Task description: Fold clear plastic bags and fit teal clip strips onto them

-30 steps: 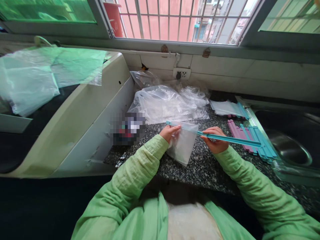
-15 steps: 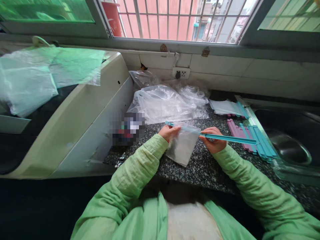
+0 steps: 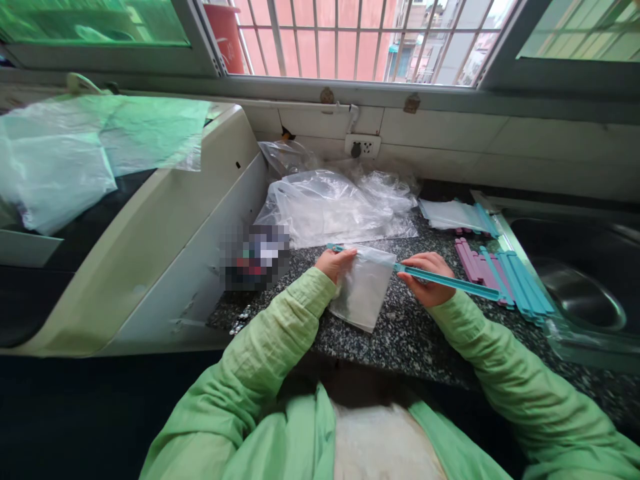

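Left hand (image 3: 334, 263) pinches the small clear bag (image 3: 364, 288) steady while right hand (image 3: 426, 279) fingers grip the teal sealing strip (image 3: 450, 283) along its mouth.

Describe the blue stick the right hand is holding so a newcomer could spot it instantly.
Start at the speckled granite counter below the barred window. The long teal plastic sealing stick runs from the small clear plastic bag rightward through the right hand. Unlike the loose pink and teal sticks beside the sink, it is gripped and lifted.

Occlusions / unreadable bits
Pixelated object (image 3: 256, 257) beside left hand (image 3: 334, 263): unidentifiable. Sink (image 3: 580, 293) cut by right edge. Bag (image 3: 364, 287) contents can't be made out.
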A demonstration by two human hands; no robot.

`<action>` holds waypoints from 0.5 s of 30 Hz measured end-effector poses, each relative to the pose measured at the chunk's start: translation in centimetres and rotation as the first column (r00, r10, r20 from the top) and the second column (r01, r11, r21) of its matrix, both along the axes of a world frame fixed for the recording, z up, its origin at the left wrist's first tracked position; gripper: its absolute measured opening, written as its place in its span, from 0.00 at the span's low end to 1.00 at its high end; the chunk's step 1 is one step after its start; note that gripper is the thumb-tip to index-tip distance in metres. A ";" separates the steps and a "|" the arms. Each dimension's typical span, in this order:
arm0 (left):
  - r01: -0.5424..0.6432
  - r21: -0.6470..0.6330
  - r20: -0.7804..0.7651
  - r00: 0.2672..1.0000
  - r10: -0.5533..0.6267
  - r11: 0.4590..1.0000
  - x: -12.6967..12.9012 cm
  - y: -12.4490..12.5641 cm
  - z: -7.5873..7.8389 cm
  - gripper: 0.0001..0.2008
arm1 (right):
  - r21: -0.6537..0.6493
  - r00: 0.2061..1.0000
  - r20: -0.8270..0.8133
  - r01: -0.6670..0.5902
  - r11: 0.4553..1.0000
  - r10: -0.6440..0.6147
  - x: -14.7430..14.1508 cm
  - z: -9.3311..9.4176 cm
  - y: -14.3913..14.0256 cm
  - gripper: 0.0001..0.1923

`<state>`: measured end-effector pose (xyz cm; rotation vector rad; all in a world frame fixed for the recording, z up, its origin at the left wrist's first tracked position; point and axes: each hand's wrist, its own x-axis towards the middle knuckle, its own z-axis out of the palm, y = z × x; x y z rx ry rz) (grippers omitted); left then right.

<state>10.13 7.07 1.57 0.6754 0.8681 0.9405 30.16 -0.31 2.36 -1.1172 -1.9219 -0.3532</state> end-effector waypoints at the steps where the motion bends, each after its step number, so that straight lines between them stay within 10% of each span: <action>1: -0.010 0.000 0.002 1.000 0.010 1.000 0.0 0.1 0.0 0.16 | 0.002 1.000 0.023 0.014 1.000 -0.014 0.1 0.2 0.0 0.08; 15: -0.018 0.002 0.000 1.000 0.018 1.000 0.0 -0.3 0.8 0.16 | 0.109 0.994 0.102 0.023 0.994 -0.034 0.2 1.5 -0.8 0.06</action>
